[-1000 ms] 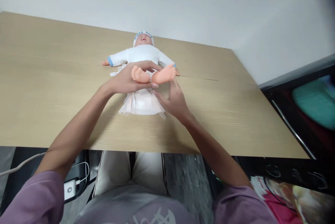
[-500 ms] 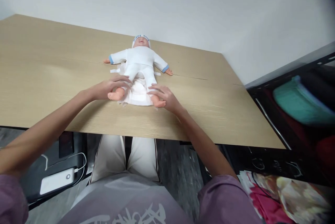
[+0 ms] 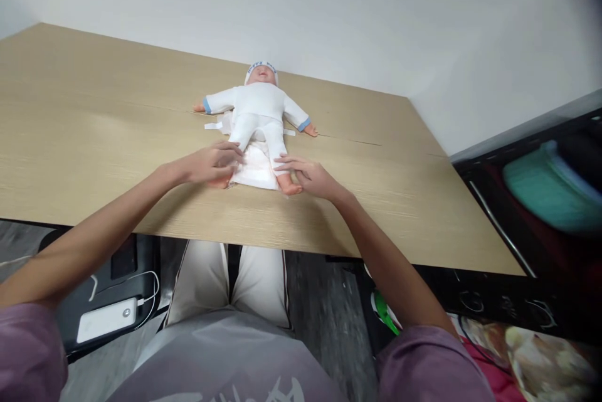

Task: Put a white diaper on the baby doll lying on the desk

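A baby doll [image 3: 259, 100] in a white suit with blue cuffs and a printed cap lies on its back on the table, arms spread and feet towards me. Beneath its hips and legs is an unfolded white diaper [image 3: 254, 171], its side tabs sticking out left and right. My left hand [image 3: 214, 162] rests over the doll's lower left-side leg, fingers stretched across it and partly covering the foot. On the other leg, my right hand [image 3: 313, 176] touches the shin with spread, extended fingers, beside the bare foot.
The wooden table [image 3: 117, 132] meets a pale wall [image 3: 329, 7] at the back. Below its front edge at left, a white power bank [image 3: 107, 320] with a cable lies on a black seat. At right stand dark shelves with a teal item [image 3: 550, 189].
My left hand has come down lower over the leg and now covers more of the foot. The doll's feet are slightly closer together. The whole view has shifted a little.
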Available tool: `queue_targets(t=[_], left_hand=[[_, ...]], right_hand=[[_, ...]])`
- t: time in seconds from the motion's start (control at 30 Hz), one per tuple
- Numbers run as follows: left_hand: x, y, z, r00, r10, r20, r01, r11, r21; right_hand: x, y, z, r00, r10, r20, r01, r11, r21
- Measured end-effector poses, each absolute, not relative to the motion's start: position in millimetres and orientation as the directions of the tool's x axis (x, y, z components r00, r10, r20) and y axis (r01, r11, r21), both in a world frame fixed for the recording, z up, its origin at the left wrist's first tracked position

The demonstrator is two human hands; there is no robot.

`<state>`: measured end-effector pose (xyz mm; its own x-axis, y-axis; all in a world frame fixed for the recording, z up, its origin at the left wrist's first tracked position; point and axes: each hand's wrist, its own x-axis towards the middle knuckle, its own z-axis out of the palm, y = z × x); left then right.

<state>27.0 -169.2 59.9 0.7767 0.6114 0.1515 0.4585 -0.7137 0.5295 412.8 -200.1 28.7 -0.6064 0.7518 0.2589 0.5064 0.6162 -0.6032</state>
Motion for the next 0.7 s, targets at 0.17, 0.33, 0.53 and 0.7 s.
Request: queue_targets(t=[0.17, 0.33, 0.53, 0.7], left_hand=[[45, -183, 49, 0.732, 0.639, 0.238, 0.519, -0.748, 0.413], [45, -168, 50, 0.669, 0.696, 0.261, 0.533, -0.694, 0.484], [62, -108, 72, 0.411, 0.839, 0.357, 0.517, -0.537, 0.667], [79, -26, 67, 0.251, 0.901, 0.353, 0.380, -0.427, 0.820]], right_hand=[[388, -228, 24, -0.577, 0.750, 0.324, 0.633, 0.661, -0.404], [372, -226, 7, -0.456, 0.795, 0.400, 0.719, 0.594, -0.360], [370, -160, 32, -0.188, 0.844, 0.503, 0.687, 0.479, -0.547], [364, -64, 42, -0.072, 0.848, 0.525, 0.654, 0.437, -0.617]])
